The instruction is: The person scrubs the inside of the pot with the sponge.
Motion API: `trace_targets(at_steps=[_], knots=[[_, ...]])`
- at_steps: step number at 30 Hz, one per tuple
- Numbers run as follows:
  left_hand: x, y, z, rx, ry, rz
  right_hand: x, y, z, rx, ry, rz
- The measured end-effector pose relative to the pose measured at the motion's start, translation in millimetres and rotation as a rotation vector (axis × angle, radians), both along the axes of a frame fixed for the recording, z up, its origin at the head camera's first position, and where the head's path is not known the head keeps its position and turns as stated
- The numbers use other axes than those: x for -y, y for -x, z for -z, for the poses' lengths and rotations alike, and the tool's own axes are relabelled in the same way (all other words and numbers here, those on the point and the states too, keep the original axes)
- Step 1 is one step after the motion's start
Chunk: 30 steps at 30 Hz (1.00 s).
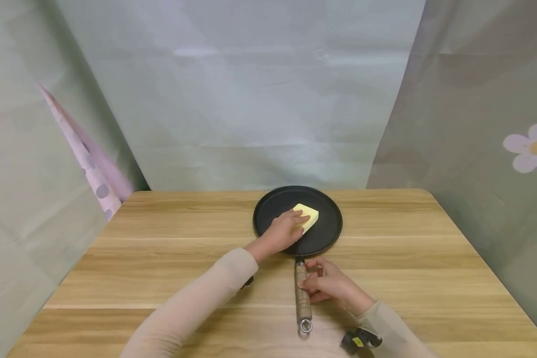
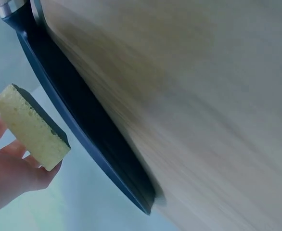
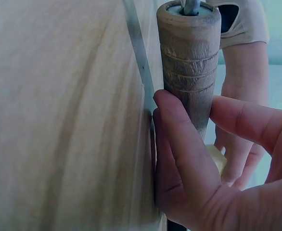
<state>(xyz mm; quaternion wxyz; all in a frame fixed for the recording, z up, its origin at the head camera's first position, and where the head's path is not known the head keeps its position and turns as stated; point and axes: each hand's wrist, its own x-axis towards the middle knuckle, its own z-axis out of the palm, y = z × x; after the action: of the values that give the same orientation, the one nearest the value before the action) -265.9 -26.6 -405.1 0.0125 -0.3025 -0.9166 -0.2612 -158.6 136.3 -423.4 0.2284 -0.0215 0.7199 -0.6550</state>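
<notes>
My left hand (image 1: 284, 231) grips a yellow sponge (image 1: 311, 215) over the round black frying pan (image 1: 325, 232). In the left wrist view the sponge (image 2: 31, 127) is pinched between thumb and fingers, its dark scouring side turned toward the pan (image 2: 83, 113), with a gap between them. The pan's wooden handle (image 1: 302, 298) points toward me and ends in a metal ring (image 1: 306, 325). My right hand (image 1: 333, 284) holds that handle from the right; the right wrist view has thumb and fingers on either side of the wood (image 3: 189, 62).
The wooden table (image 1: 183, 223) carries the pan near its far edge. A pale green cloth (image 1: 259, 99) hangs behind, with more cloth at both sides. A black wrist camera (image 1: 360, 340) with a yellow label sits at my right sleeve.
</notes>
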Motion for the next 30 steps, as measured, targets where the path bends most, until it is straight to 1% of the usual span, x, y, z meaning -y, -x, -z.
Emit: trace_targets(at_steps=[6, 14, 21, 30], knots=[[10.4, 0.7, -1.5, -0.015, -0.021, -0.038, -1.0, 0.3, -0.7, 0.0, 0.004, -0.008], [28.4, 2.7, -3.8, -0.086, -0.052, -0.093, -1.3, 0.4, -0.3, -0.007, 0.004, -0.011], [45.7, 5.3, -1.1, -0.127, -0.08, -0.152, -1.4, 0.2, -1.7, -0.007, 0.001, -0.016], [63.8, 6.6, -2.3, -0.113, -0.084, -0.237, -1.4, -0.8, -3.8, -0.002, -0.003, -0.016]])
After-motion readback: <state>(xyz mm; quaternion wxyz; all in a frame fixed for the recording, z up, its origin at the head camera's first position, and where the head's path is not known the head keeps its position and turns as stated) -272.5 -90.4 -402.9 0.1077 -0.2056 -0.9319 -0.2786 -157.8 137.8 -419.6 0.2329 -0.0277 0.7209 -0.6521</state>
